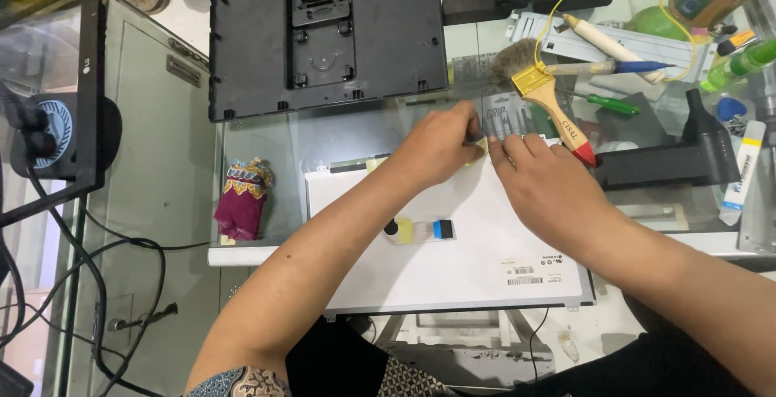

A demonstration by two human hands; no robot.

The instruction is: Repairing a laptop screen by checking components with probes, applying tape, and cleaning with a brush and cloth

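A white flat display panel (461,263) lies face down on the glass table, with a small yellow, black and blue taped connector (418,230) on its back. My left hand (440,148) rests at the panel's far edge, fingers pinched on a small yellowish strip there. My right hand (543,180) sits just beside it, fingertips touching the same edge. What exactly the fingers pinch is too small to tell.
A black monitor back cover (327,33) lies beyond the panel. A wooden-handled paintbrush (550,94), pens, screwdrivers and a black stand (671,158) crowd the right. A maroon cloth pouch (242,199) sits left. Another monitor (56,90) and cables stand at far left.
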